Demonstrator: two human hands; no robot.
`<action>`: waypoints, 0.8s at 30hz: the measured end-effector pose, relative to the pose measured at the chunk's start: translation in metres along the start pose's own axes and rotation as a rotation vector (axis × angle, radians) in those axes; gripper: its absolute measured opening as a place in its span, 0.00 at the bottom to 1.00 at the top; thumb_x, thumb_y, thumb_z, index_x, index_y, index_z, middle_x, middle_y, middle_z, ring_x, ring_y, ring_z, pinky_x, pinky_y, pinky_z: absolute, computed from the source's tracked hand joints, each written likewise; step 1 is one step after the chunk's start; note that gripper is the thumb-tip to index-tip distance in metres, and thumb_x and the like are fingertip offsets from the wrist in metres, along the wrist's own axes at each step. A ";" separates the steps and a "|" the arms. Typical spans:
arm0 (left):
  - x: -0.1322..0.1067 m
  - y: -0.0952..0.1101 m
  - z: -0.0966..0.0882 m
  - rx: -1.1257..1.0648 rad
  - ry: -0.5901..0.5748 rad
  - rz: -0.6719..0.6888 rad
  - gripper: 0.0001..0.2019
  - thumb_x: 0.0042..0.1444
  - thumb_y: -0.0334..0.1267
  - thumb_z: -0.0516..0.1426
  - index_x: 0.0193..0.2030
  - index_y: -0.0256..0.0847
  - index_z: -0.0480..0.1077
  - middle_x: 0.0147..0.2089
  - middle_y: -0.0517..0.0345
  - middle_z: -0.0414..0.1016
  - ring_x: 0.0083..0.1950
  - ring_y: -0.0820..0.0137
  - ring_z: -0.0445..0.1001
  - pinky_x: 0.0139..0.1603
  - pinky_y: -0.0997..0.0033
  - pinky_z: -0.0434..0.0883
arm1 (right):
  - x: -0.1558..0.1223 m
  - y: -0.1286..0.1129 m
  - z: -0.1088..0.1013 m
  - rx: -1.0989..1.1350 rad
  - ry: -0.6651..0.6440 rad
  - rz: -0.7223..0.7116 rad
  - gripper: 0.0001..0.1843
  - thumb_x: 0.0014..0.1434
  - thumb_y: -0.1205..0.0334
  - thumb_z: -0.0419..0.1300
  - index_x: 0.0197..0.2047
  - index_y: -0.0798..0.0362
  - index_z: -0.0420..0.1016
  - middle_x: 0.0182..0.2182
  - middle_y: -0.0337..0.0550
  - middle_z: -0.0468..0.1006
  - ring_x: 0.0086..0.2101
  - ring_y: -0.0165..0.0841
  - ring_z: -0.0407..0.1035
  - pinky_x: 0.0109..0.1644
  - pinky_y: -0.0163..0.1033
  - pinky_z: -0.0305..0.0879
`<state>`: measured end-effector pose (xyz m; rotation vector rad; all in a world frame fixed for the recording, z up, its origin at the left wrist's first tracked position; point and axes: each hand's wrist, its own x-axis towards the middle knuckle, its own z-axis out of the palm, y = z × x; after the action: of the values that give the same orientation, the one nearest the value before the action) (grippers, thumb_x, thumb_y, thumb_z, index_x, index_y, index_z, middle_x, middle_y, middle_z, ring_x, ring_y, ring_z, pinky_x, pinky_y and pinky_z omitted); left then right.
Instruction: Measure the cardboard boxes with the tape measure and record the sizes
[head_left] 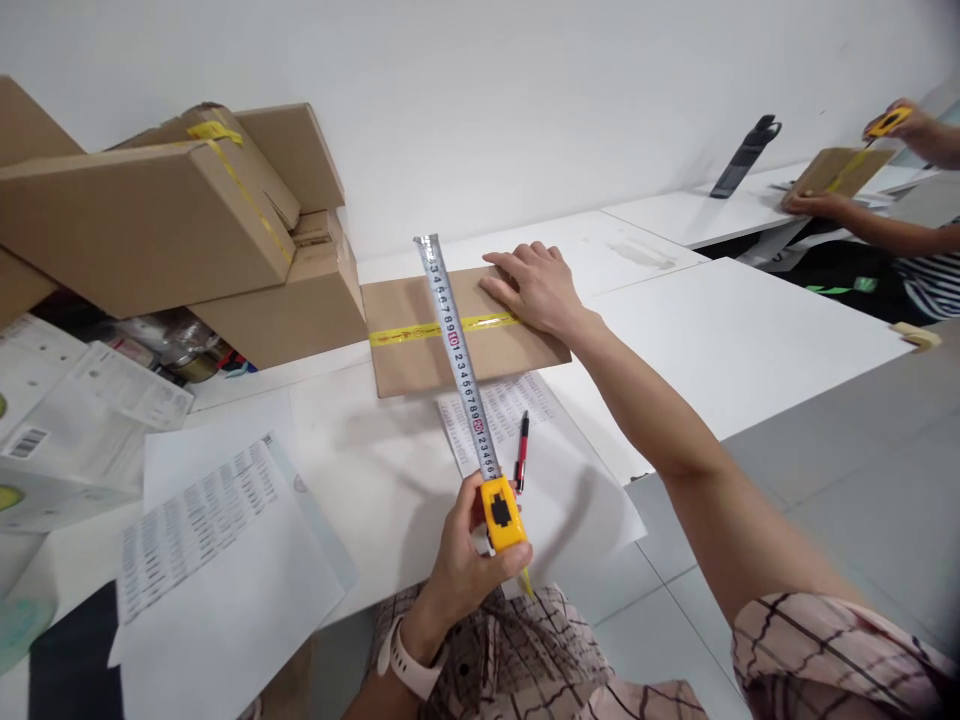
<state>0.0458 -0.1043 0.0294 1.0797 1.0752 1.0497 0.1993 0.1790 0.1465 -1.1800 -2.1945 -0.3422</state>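
My left hand [469, 560] is closed around a yellow tape measure [504, 512]. Its silver blade [459, 360] is drawn out away from me and passes over a flat brown cardboard box [405, 365] sealed with yellow tape. The blade's hooked end reaches past the box's far edge. On the right part of the box rests my right hand [536, 285], palm down with fingers spread. Under the near side of the box lies a printed sheet [592, 490], with a red and black pen [523, 450] on it, just right of the blade.
Cardboard boxes [150, 215] are stacked at the left against the wall. Printed papers [225, 560] lie at the near left. At the far right another person's hands [825, 205] hold a small box [844, 172] and a tape measure [890, 122], near a dark bottle [746, 158].
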 end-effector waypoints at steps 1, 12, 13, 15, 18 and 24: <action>-0.003 -0.004 -0.001 0.030 0.017 -0.006 0.34 0.46 0.39 0.69 0.60 0.44 0.63 0.58 0.48 0.75 0.55 0.56 0.77 0.52 0.62 0.76 | -0.006 -0.002 0.000 -0.012 0.013 -0.007 0.29 0.72 0.42 0.43 0.62 0.49 0.72 0.47 0.53 0.76 0.49 0.47 0.64 0.55 0.52 0.56; -0.010 -0.014 -0.007 0.161 -0.045 -0.027 0.33 0.47 0.38 0.67 0.60 0.44 0.62 0.50 0.53 0.76 0.51 0.61 0.77 0.46 0.67 0.77 | -0.097 -0.013 0.019 0.199 0.069 -0.066 0.31 0.71 0.37 0.45 0.54 0.48 0.79 0.50 0.51 0.80 0.49 0.45 0.69 0.54 0.52 0.61; -0.010 -0.012 -0.007 0.187 -0.045 -0.019 0.33 0.47 0.38 0.67 0.60 0.44 0.63 0.48 0.54 0.77 0.49 0.62 0.77 0.45 0.67 0.76 | -0.098 -0.012 0.013 0.289 0.088 -0.011 0.31 0.71 0.37 0.43 0.55 0.47 0.79 0.50 0.50 0.80 0.50 0.44 0.69 0.54 0.52 0.62; -0.011 -0.009 -0.005 0.298 -0.043 0.001 0.33 0.47 0.38 0.67 0.60 0.43 0.63 0.46 0.56 0.76 0.44 0.65 0.76 0.43 0.67 0.76 | -0.095 -0.012 -0.008 0.515 0.148 0.133 0.34 0.72 0.36 0.38 0.56 0.47 0.78 0.49 0.48 0.81 0.48 0.42 0.71 0.52 0.51 0.66; -0.013 -0.004 -0.002 0.515 -0.071 0.053 0.36 0.46 0.39 0.67 0.63 0.42 0.63 0.43 0.57 0.76 0.39 0.66 0.74 0.42 0.65 0.75 | -0.083 -0.014 -0.052 0.862 0.178 0.274 0.40 0.71 0.33 0.32 0.56 0.46 0.77 0.43 0.46 0.81 0.37 0.35 0.73 0.40 0.44 0.69; -0.019 0.000 0.000 0.614 -0.095 0.153 0.39 0.49 0.41 0.68 0.67 0.44 0.59 0.55 0.48 0.75 0.50 0.58 0.77 0.52 0.56 0.76 | -0.094 -0.029 -0.103 1.073 0.314 0.244 0.21 0.67 0.42 0.59 0.33 0.46 0.81 0.22 0.36 0.72 0.17 0.25 0.59 0.21 0.37 0.55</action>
<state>0.0427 -0.1229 0.0316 1.7058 1.2897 0.7866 0.2548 0.0497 0.1697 -0.6784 -1.5295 0.6468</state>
